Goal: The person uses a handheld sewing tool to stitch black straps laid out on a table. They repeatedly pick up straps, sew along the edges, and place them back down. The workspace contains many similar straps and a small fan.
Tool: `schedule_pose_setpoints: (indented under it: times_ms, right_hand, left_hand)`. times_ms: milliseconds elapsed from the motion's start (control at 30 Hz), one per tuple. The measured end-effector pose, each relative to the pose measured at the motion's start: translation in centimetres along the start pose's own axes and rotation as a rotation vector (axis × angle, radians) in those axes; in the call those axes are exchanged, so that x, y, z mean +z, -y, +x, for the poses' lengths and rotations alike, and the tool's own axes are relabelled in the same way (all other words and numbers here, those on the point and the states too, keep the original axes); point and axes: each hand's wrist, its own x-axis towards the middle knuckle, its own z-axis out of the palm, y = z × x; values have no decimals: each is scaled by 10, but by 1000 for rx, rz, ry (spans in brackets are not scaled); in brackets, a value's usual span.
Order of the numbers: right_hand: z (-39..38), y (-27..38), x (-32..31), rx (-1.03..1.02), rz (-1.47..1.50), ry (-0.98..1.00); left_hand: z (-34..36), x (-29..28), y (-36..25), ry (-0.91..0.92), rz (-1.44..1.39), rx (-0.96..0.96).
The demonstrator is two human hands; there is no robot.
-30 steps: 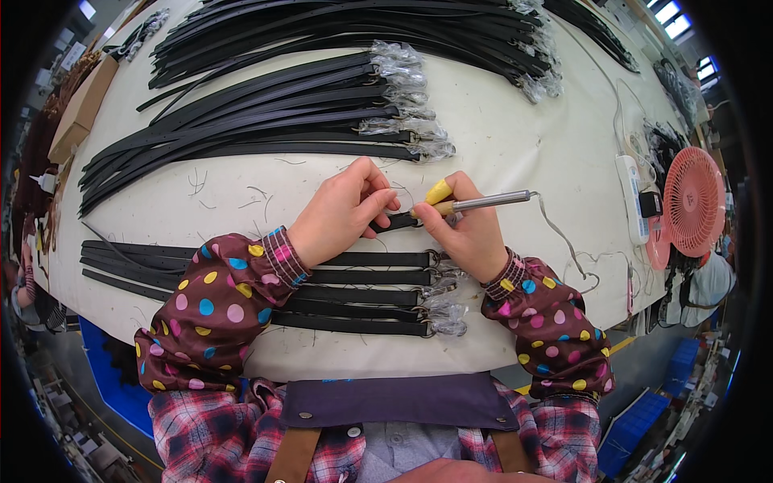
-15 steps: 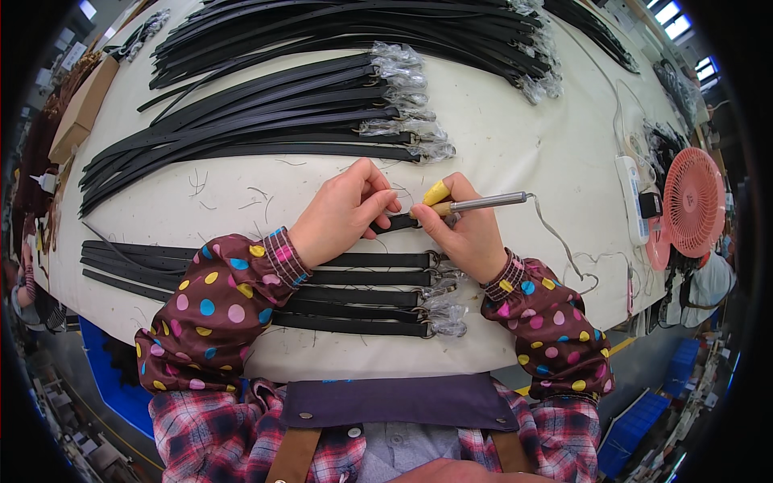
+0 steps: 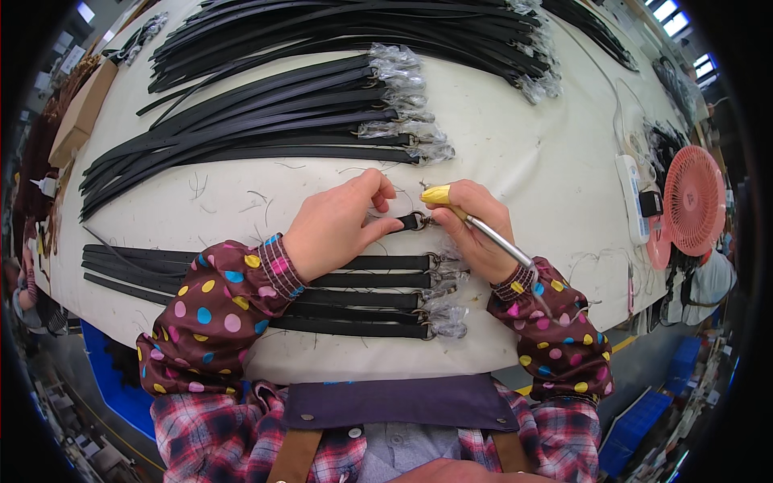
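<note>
My left hand (image 3: 338, 216) is closed on the end of a black strap (image 3: 409, 221), its thumb along the strap and its index finger curled above. A metal ring (image 3: 421, 220) shows at the strap's end, beside my right fingertips. Between the fingers of my right hand (image 3: 481, 211) is a corded pen-shaped tool with a metal barrel (image 3: 498, 240), which looks like a soldering iron. Its barrel slants down toward my right wrist; its tip is hard to make out. Yellow tape (image 3: 436, 195) wraps my right index finger. Below my hands lie several black straps (image 3: 370, 280) in a row.
Farther away lie piles of black straps (image 3: 258, 113) with plastic-wrapped ends (image 3: 403, 80). Loose thread bits (image 3: 258, 197) dot the white table (image 3: 547, 177). To the right are a white power strip (image 3: 632, 200) and a pink fan (image 3: 692, 201); a cardboard box (image 3: 84, 111) stands left.
The tool has swung from nearly level to slanting down toward my right wrist. My left hand has opened slightly at the index finger, and the strap's metal ring now shows.
</note>
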Motion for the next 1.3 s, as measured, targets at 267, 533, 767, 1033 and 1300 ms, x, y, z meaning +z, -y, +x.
schedule_pose_setpoints:
  times_ms: [267,533,767,1033,1300]
  right_hand:
    - [-2,-7,-7,-59,-120,171]
    - [-2,-6,-5,-50,-126,139]
    - [-2,-5,-1,99,-36,102]
    - [2,-7,-11,-167,-198,120]
    - [-6,-2,-17,9,17,71]
  left_hand:
    - [5,5,-3,35,161,-6]
    - [8,-14,16,-324,536,92]
    - [2,-6,5,-71,215,214]
    - [-7,7,0,-24,295,215]
    - [1,1,-3,89,55,145]
